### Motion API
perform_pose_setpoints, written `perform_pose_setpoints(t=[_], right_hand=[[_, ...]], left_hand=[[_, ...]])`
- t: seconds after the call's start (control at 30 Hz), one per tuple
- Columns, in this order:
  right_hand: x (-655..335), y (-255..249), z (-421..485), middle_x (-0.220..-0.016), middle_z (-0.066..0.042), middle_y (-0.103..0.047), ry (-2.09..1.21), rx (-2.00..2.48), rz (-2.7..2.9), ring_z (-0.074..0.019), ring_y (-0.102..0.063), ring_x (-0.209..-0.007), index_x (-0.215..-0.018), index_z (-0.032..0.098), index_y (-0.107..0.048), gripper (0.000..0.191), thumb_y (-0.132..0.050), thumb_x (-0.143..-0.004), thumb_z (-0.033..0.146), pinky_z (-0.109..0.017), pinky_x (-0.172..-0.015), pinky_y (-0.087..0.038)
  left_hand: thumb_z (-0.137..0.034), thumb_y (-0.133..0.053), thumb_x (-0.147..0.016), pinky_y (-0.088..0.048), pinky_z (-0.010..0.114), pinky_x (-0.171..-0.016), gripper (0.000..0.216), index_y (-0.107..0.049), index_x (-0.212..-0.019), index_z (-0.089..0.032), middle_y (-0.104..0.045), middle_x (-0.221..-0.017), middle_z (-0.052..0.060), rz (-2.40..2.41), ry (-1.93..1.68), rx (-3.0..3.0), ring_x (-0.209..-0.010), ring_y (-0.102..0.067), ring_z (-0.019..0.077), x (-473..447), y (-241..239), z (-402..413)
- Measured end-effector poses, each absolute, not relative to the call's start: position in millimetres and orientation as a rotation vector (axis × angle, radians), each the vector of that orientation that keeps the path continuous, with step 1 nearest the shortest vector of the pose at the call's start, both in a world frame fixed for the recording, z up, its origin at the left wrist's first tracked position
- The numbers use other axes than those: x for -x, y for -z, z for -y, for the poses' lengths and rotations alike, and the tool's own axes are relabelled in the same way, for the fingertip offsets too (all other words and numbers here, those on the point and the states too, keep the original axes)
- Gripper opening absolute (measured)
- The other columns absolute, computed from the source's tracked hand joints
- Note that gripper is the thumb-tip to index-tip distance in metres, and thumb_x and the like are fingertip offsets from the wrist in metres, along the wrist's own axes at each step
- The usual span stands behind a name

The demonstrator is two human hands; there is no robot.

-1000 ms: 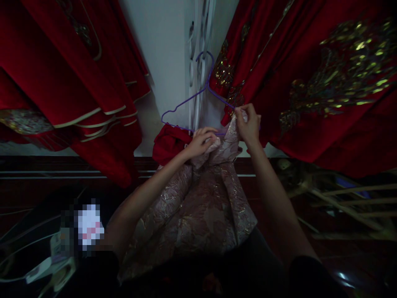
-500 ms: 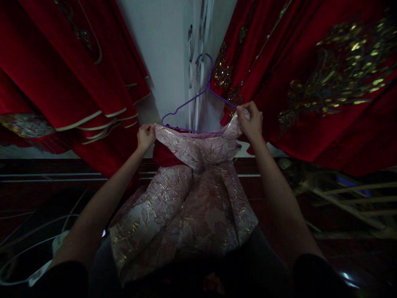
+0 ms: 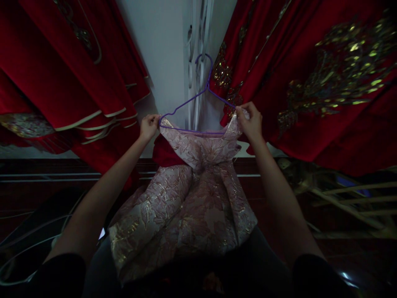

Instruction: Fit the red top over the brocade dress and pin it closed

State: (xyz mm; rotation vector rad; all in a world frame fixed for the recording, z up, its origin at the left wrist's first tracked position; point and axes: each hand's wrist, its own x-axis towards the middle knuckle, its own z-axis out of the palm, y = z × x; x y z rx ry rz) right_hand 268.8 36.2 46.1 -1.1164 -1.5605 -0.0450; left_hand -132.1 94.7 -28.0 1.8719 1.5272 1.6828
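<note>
across the person's lap lies a pale pink dress [image 3: 214,194] with a gold leaf pattern, its skirt spread toward the viewer and its neckline pointing away. a purple hanger [image 3: 192,98] sits at the neckline, hook uppermost.

the left hand [image 3: 148,128] is at the dress's left shoulder, fingers drawn narrow and pinching the corner of cloth beside the hanger's left end. whether they grip the hanger too, i cannot tell. at this side the hanger's end and lower bar show in front of the cloth.

the right hand [image 3: 252,123] holds the other shoulder, a fold of dress caught between thumb and bent fingers. the hanger's sloping arm runs up to these fingertips; its right end is hidden by cloth and hand. both arms reach forward from dark sleeves [image 3: 60,275], well apart, with the dress between them.

a piece of red cloth [image 3: 167,152] shows at the left of the dress's waist, between bodice and skirt.

beyond, red garments hang on both sides: the left one [image 3: 102,74] has pale trim, the right one [image 3: 279,99] glittering gold sequins. a white wall [image 3: 158,54] stands between them. at lower right, blurred, is a frame [image 3: 350,217] of pale bars above a dark floor.
</note>
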Motion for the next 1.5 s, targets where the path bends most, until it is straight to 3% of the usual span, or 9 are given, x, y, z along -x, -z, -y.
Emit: perform_pose_setpoints(t=[0.13, 0.23, 0.5, 0.73, 1.0, 1.27, 1.4, 1.5], right_hand=[[-268, -44, -36, -0.088, -0.003, -0.068, 0.013, 1.104, 1.57, -0.022, -0.063, -0.09, -0.09, 0.024, -0.062, 0.041, -0.047, -0.087, 0.062, -0.047, -0.095, -0.044], [-269, -44, -36, -0.088, -0.002, -0.067, 0.019, 1.096, 1.572, -0.022, -0.063, -0.09, -0.091, 0.024, -0.062, 0.041, -0.047, -0.087, 0.062, -0.048, -0.095, -0.044], [-272, -47, -34, -0.09, -0.004, -0.068, 0.038, 1.114, 1.589, -0.0234, -0.063, -0.094, -0.092, 0.024, -0.062, 0.038, -0.049, -0.087, 0.06, -0.047, -0.095, -0.044], [-270, -46, -32, -0.09, -0.004, -0.068, 0.017, 1.105, 1.578, -0.0235, -0.062, -0.095, -0.093, 0.024, -0.062, 0.039, -0.049, -0.087, 0.06, -0.049, -0.097, -0.042], [-270, -48, -32, -0.09, -0.004, -0.069, 0.033, 1.117, 1.579, -0.0229, -0.063, -0.092, -0.092, 0.025, -0.062, 0.041, -0.048, -0.086, 0.063, -0.046, -0.095, -0.044], [-270, -48, -32, -0.091, -0.004, -0.066, -0.005, 1.15, 1.611, -0.0217, -0.063, -0.089, -0.092, 0.024, -0.061, 0.039, -0.046, -0.087, 0.059, -0.043, -0.091, -0.046], [-272, -49, -32, -0.089, -0.004, -0.065, -0.04, 1.154, 1.626, -0.0222, -0.062, -0.089, -0.093, 0.024, -0.061, 0.037, -0.047, -0.087, 0.058, -0.042, -0.088, -0.047], [-271, -48, -35, -0.088, -0.004, -0.065, -0.057, 1.161, 1.614, -0.0211, -0.061, -0.086, -0.092, 0.024, -0.06, 0.036, -0.047, -0.086, 0.057, -0.04, -0.084, -0.048]], left_hand=[[-0.039, -0.057, -0.085, -0.046, 0.031, -0.086, 0.027, -0.068, -0.083, -0.015, -0.067, -0.084, 0.007, -1.337, -1.638, -2.043, -0.087, -0.059, 0.0185, 100, -11, -95], [-0.041, -0.06, -0.083, -0.048, 0.03, -0.083, 0.028, -0.067, -0.081, -0.014, -0.066, -0.082, 0.006, -1.291, -1.608, -2.001, -0.084, -0.059, 0.0176, 88, -22, -93], [-0.043, -0.057, -0.081, -0.047, 0.025, -0.064, 0.029, -0.066, -0.082, -0.015, -0.063, -0.069, 0.003, -1.522, -1.641, -1.529, -0.066, -0.057, 0.0147, 147, 41, -81], [-0.043, -0.056, -0.081, -0.048, 0.025, -0.07, 0.03, -0.067, -0.086, -0.015, -0.068, -0.083, 0.005, -1.5, -1.7, -1.555, -0.074, -0.061, 0.0149, 158, 65, -74], [-0.046, -0.054, -0.082, -0.049, 0.024, -0.072, 0.036, -0.068, -0.089, -0.014, -0.069, -0.084, 0.006, -1.465, -1.71, -1.602, -0.075, -0.061, 0.0149, 152, 43, -76], [-0.045, -0.058, -0.082, -0.048, 0.028, -0.086, 0.033, -0.069, -0.087, -0.014, -0.069, -0.088, 0.007, -1.315, -1.596, -2.042, -0.088, -0.062, 0.018, 94, -21, -77], [-0.048, -0.062, -0.08, -0.05, 0.025, -0.078, 0.036, -0.068, -0.082, -0.013, -0.067, -0.078, 0.007, -1.257, -1.47, -1.952, -0.082, -0.063, 0.0177, 88, -33, -82], [-0.057, -0.051, -0.084, -0.052, 0.027, -0.074, 0.048, -0.066, -0.081, -0.012, -0.067, -0.077, 0.009, -1.251, -1.434, -1.717, -0.08, -0.065, 0.0185, 109, -20, -99]])
